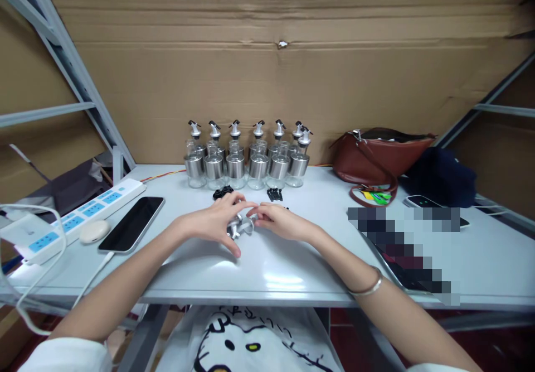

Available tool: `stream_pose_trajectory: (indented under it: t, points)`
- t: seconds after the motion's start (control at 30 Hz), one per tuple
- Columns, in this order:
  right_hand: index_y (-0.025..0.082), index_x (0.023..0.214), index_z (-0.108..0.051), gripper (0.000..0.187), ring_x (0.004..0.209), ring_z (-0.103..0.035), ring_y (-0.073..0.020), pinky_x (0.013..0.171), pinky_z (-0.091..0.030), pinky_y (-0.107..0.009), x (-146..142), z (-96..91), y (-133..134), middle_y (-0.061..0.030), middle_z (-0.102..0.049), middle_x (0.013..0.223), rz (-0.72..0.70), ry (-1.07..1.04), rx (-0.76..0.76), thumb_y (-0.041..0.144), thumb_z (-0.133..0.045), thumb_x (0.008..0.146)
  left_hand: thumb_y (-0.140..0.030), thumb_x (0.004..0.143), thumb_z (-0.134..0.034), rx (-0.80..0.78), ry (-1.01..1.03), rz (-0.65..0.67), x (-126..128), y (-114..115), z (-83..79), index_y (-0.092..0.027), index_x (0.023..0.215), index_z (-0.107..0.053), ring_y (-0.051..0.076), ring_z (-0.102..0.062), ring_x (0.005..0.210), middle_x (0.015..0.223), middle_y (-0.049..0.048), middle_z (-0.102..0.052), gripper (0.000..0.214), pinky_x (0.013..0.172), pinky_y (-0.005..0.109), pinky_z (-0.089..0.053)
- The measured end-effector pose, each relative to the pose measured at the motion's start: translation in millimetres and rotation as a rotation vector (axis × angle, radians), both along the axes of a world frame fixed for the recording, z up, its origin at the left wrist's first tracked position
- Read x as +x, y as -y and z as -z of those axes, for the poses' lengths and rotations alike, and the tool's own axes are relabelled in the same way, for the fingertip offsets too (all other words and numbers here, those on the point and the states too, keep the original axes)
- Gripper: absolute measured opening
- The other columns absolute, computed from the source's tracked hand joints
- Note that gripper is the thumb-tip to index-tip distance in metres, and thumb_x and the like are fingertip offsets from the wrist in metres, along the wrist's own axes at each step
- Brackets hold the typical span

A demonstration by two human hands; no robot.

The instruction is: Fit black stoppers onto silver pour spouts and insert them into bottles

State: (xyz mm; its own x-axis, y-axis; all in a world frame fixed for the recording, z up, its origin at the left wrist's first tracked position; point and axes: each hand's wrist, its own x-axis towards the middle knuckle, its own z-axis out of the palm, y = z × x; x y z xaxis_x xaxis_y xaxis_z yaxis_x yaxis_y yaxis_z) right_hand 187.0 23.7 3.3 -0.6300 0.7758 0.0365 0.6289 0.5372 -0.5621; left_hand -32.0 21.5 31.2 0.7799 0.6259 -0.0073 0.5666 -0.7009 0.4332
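My left hand (221, 218) arches over a small cluster of silver pourer tops (234, 227) on the white table, thumb and fingers spread apart. From the right, my right hand (279, 221) reaches in with its fingers bent close together at the edge of a silver pourer top (248, 227); its thumb is partly hidden. The fingertips of both hands almost meet above the parts. Behind my left hand lies a pile of black rings (223, 192). Several small black spout pieces (275, 194) lie in a row behind my right hand.
Glass bottles with steel bands (259, 167) stand in rows at the back, several with pourers fitted. To the left are a phone (132, 225), a round white case (94, 231) and a power strip (86, 216). A brown bag (380, 157) and dark cap (441, 177) sit right.
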Motion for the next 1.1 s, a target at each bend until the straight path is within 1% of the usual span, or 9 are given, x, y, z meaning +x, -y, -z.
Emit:
stream_pose_trajectory:
  t: [0.1, 0.2, 0.27, 0.33, 0.47, 0.6, 0.7, 1.0, 1.1]
  points:
    - [0.015, 0.114, -0.055, 0.033, 0.071, -0.056, -0.0146, 0.07, -0.044, -0.028, 1.1, 1.6, -0.3, -0.0025, -0.062, 0.08, 0.005, -0.089, -0.126, 0.016, -0.056, 0.081, -0.061, 0.054, -0.076, 0.089, -0.035, -0.034, 8.4, 2.3, 12.1, -0.033, 0.138, -0.029, 0.032, -0.039, 0.116, 0.122, 0.0085, -0.04, 0.1, 0.1, 0.048, -0.034]
    - [0.018, 0.104, -0.053, 0.027, 0.069, -0.056, -0.0135, 0.068, -0.045, -0.027, 3.2, -0.6, 0.6, -0.0002, -0.062, 0.078, 0.013, -0.206, -0.171, 0.017, -0.057, 0.078, -0.064, 0.057, -0.073, 0.163, -0.093, -0.086, 8.6, 0.4, 18.0, -0.024, 0.133, -0.035, 0.032, -0.042, 0.113, 0.119, 0.0109, -0.043, 0.094, 0.096, 0.049, -0.035]
    - [0.018, 0.09, -0.053, 0.012, 0.067, -0.054, -0.0131, 0.065, -0.044, -0.027, 3.5, -3.7, 2.3, 0.0012, -0.059, 0.073, 0.031, -0.234, -0.164, 0.021, -0.057, 0.078, -0.065, 0.06, -0.071, 0.185, -0.109, -0.079, 7.5, -1.3, 20.2, -0.021, 0.129, -0.038, 0.03, -0.045, 0.109, 0.117, 0.0109, -0.044, 0.088, 0.093, 0.046, -0.038]
    - [0.018, 0.082, -0.054, 0.007, 0.066, -0.052, -0.0126, 0.065, -0.044, -0.027, 2.5, -7.2, 4.8, 0.0013, -0.057, 0.072, -0.004, -0.242, -0.207, 0.024, -0.057, 0.08, -0.065, 0.062, -0.069, 0.202, -0.102, -0.055, 7.3, -2.5, 21.6, -0.021, 0.124, -0.043, 0.027, -0.049, 0.101, 0.111, 0.0091, -0.045, 0.08, 0.087, 0.04, -0.042]
    - [0.018, 0.085, -0.059, 0.009, 0.071, -0.055, -0.0126, 0.069, -0.046, -0.028, -0.5, -11.8, 9.3, -0.0007, -0.062, 0.079, -0.119, -0.27, -0.326, 0.025, -0.056, 0.081, -0.064, 0.068, -0.065, 0.254, -0.104, -0.029, 10.9, -2.2, 22.9, -0.019, 0.108, -0.052, 0.023, -0.051, 0.089, 0.102, 0.0069, -0.047, 0.062, 0.077, 0.033, -0.044]
    - [0.018, 0.086, -0.059, 0.011, 0.074, -0.055, -0.0134, 0.072, -0.046, -0.029, -1.2, -11.6, 9.7, -0.0021, -0.062, 0.085, -0.102, -0.268, -0.308, 0.026, -0.055, 0.081, -0.06, 0.076, -0.06, 0.313, -0.13, -0.003, 16.1, -1.1, 25.0, -0.018, 0.099, -0.055, 0.022, -0.052, 0.088, 0.1, 0.007, -0.051, 0.048, 0.074, 0.031, -0.042]
    - [0.017, 0.087, -0.059, 0.013, 0.075, -0.056, -0.0139, 0.074, -0.046, -0.03, -0.9, -9.9, 8.3, -0.0032, -0.063, 0.085, -0.089, -0.252, -0.301, 0.027, -0.056, 0.081, -0.057, 0.077, -0.061, 0.344, -0.128, -0.003, 18.0, -1.4, 26.8, -0.018, 0.099, -0.056, 0.022, -0.052, 0.088, 0.1, 0.0063, -0.052, 0.045, 0.073, 0.031, -0.041]
    - [0.019, 0.09, -0.06, 0.014, 0.076, -0.057, -0.0138, 0.073, -0.047, -0.029, 1.3, -15.0, 10.3, -0.0017, -0.063, 0.085, -0.098, -0.288, -0.27, 0.029, -0.057, 0.081, -0.066, 0.071, -0.061, 0.378, -0.131, -0.008, 15.5, -2.5, 26.2, -0.018, 0.098, -0.055, 0.021, -0.055, 0.091, 0.097, 0.0037, -0.058, 0.055, 0.078, 0.033, -0.035]
    - [0.018, 0.089, -0.059, 0.015, 0.073, -0.056, -0.0138, 0.07, -0.045, -0.029, 3.2, -19.3, 7.3, -0.001, -0.062, 0.078, -0.018, -0.366, -0.207, 0.031, -0.055, 0.082, -0.065, 0.07, -0.062, 0.382, -0.136, -0.013, 13.4, -2.2, 22.3, -0.018, 0.1, -0.055, 0.023, -0.055, 0.095, 0.101, 0.0052, -0.058, 0.056, 0.082, 0.035, -0.035]
